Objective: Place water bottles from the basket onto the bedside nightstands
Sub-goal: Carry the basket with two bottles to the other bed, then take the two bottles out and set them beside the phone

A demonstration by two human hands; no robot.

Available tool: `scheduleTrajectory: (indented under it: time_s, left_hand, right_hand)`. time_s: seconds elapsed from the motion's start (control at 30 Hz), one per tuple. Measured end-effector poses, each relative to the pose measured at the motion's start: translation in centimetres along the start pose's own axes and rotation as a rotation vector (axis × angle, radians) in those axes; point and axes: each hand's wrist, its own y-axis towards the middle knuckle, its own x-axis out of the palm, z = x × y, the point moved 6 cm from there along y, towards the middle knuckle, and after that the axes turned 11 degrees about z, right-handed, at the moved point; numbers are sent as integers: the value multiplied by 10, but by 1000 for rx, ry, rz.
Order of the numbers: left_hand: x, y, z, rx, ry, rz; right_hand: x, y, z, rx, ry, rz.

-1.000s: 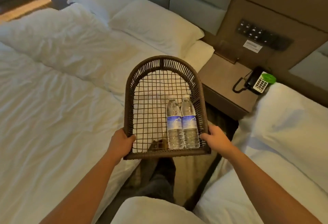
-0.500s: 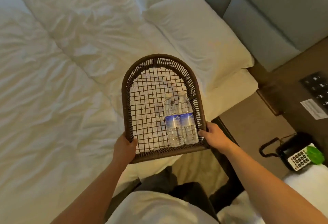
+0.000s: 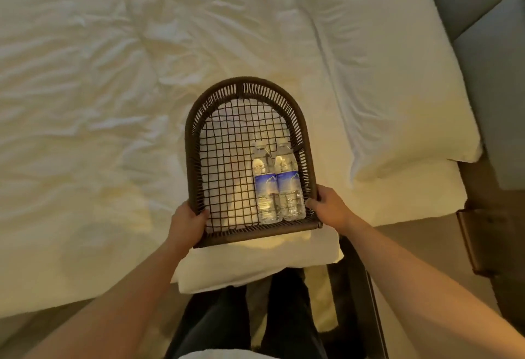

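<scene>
both hands (image 3: pixel 187 223) (image 3: pixel 329 208) grip basket (image 3: pixel 244 88); bottles (image 3: pixel 277 185) lie caps pointing away.

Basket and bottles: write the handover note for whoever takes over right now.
Left hand: closed on the basket's near left corner.
Right hand: closed on its near right corner. Both grips carry the basket, held over the bed near the pillow.
Bottles: two water bottles, left one and right one, lie side by side against the basket's right wall, caps pointing away.
Done: nothing placed yet; both bottles are in the basket.
Left: only a wooden edge, possibly the nightstand, shows at right. Free one hand, likely by resting the basket on the bed, then set the bottles on the nightstands.
</scene>
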Motion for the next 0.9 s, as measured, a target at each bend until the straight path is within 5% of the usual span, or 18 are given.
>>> scheduleTrajectory:
  time_s: [0.4,0.53,0.63,0.73,0.9]
  left_hand:
    - [28,1,-2,-95,57,235]
    - [21,-22,26,40,250,538]
    - [27,-43,62,251,276,711]
    - [59,-35,86,338,158,516]
    - [115,14,100,109,59,115]
  right_hand:
    - [-2,52,42,-75,-141,-183]
    - [-22,59,24,-100,-205,-177]
    - [-44,65,-7,-173,-306,16]
    - [-52,70,-51,-346,-329,189]
    - [-10,93,-90,-343,-341,6]
